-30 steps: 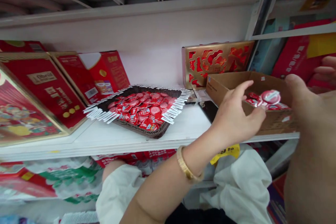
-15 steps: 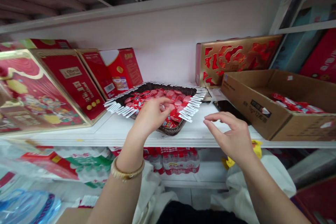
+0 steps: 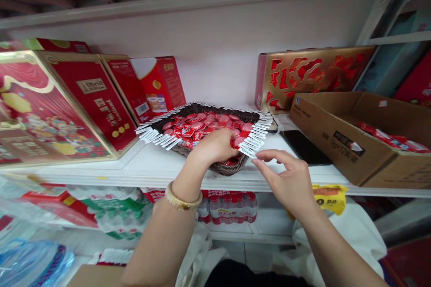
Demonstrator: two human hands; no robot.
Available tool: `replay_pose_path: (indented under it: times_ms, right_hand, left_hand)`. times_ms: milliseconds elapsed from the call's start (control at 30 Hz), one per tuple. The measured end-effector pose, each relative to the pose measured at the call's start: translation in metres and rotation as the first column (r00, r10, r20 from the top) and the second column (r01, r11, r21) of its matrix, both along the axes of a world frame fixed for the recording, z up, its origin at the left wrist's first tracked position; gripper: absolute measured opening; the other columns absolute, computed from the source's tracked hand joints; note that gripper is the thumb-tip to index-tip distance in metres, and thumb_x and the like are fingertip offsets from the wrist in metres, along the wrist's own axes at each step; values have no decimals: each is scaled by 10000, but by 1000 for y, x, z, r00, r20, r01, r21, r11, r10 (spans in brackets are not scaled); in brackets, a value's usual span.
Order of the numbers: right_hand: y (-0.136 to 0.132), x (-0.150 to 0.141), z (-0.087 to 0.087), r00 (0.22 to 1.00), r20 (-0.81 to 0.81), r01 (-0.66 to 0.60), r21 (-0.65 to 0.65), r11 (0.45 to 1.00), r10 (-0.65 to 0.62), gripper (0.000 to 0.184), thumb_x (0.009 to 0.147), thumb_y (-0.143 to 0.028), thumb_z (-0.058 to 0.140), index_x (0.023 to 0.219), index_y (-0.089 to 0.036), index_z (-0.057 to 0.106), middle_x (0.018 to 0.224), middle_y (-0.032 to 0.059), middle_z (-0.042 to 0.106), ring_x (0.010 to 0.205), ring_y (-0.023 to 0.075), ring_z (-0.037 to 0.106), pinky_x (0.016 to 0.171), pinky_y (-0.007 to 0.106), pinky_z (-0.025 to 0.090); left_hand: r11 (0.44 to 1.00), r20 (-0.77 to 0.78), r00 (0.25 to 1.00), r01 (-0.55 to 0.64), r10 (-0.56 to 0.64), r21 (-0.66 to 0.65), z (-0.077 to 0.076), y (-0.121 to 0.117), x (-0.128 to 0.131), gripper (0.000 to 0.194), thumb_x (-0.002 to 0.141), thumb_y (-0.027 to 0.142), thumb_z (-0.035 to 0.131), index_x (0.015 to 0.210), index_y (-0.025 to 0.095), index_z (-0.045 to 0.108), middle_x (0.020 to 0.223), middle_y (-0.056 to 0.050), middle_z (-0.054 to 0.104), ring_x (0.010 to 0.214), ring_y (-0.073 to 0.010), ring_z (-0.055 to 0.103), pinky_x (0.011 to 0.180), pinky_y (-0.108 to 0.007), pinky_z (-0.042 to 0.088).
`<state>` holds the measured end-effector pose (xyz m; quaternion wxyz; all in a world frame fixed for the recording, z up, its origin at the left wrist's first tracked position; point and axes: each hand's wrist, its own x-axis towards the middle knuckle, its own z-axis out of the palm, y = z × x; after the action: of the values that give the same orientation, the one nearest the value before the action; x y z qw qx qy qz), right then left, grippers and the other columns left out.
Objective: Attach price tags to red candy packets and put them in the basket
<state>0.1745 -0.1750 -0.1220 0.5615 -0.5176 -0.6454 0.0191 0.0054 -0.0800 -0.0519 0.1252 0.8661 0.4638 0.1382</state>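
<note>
A dark woven basket (image 3: 225,169) full of small red-wrapped sweets (image 3: 190,129) sits on the white shelf. White printed label strips (image 3: 261,128) stick out all along its rim. My left hand (image 3: 215,147), with a pale gold bracelet on the wrist, reaches over the basket's front into its right side, among the sweets. Its fingertips are mostly hidden, so its grip cannot be made out. At the front right corner of the rim, my right hand (image 3: 289,179) pinches the outer end of one white label strip between thumb and forefinger.
A black phone (image 3: 305,147) lies right of the basket, beside an open cardboard box (image 3: 343,143) with red packets inside. Red gift boxes (image 3: 90,103) stand at left, a gold-red box (image 3: 310,76) behind at right. Packed bottles (image 3: 232,208) fill part of the lower shelf.
My left hand has moved right and lower into the basket's right side. My right hand has closed its fingertips on a label strip at the rim. The view has shifted slightly.
</note>
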Motion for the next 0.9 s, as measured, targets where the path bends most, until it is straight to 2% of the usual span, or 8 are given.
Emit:
replay_pose_path:
  times_ms: [267, 333, 400, 500, 567, 633, 767, 900]
  right_hand:
    - [-4, -3, 6, 1000, 19, -14, 81, 997, 12, 100, 873, -266, 659, 816, -227, 732, 833, 42, 775, 769, 200, 705, 746, 352, 532]
    - [-8, -4, 10, 1000, -9, -19, 103, 994, 20, 92, 867, -254, 665, 805, -226, 727, 809, 38, 768, 746, 193, 697, 725, 341, 535]
    - [-14, -3, 13, 998, -50, -41, 130, 991, 48, 76, 854, -239, 677, 798, -229, 728, 790, 31, 760, 730, 188, 690, 708, 332, 539]
    - [-25, 1, 16, 988, -123, -73, 173, 982, 95, 47, 830, -207, 703, 822, -238, 739, 803, 26, 755, 726, 185, 686, 687, 319, 545]
    - [-32, 5, 16, 982, -162, -58, 208, 976, 93, 82, 819, -177, 715, 841, -250, 742, 810, 18, 751, 724, 181, 680, 676, 314, 543]
    - [-39, 10, 16, 980, -184, -26, 248, 968, 74, 132, 810, -140, 720, 850, -264, 741, 808, 8, 746, 734, 177, 673, 685, 315, 540]
    - [-48, 18, 17, 988, -126, -42, 309, 950, 85, 224, 794, -77, 722, 889, -279, 744, 829, 3, 747, 780, 182, 675, 719, 337, 537]
    - [-50, 24, 20, 992, -3, -118, 316, 941, 126, 246, 786, -60, 717, 895, -277, 757, 816, 11, 757, 779, 197, 686, 715, 359, 544]
  left_hand:
    - [994, 109, 991, -87, 80, 66, 3, -2, -12, 212, 767, 152, 553, 893, 124, 721, 783, -101, 728, 704, -201, 633, 640, -277, 423]
    - [989, 241, 966, -117, 93, 89, 5, -6, -17, 273, 786, 149, 527, 976, 122, 721, 847, -99, 734, 741, -195, 637, 676, -275, 449]
    - [992, 472, 878, -115, 79, 47, 5, -16, -22, 350, 795, 166, 532, 1099, 134, 702, 841, -67, 724, 695, -166, 621, 650, -256, 463]
    - [986, 754, 652, 57, 80, -154, 2, -41, -25, 429, 813, 184, 540, 1225, 149, 656, 654, 9, 647, 522, -105, 535, 518, -205, 422]
    - [930, 838, 530, 226, 133, -290, -2, -61, -23, 456, 826, 206, 562, 1271, 141, 631, 610, 20, 622, 485, -96, 536, 458, -188, 404]
    - [852, 873, 445, 363, 198, -378, -7, -78, -17, 456, 828, 231, 600, 1273, 139, 636, 704, -18, 682, 529, -112, 610, 453, -193, 446]
    - [739, 872, 391, 485, 295, -468, -19, -98, -3, 396, 847, 223, 628, 1234, 146, 667, 819, -64, 745, 637, -138, 706, 583, -220, 547]
    - [700, 860, 398, 512, 320, -498, -29, -104, 6, 382, 856, 222, 641, 1231, 154, 671, 829, -69, 761, 655, -152, 727, 618, -233, 563]
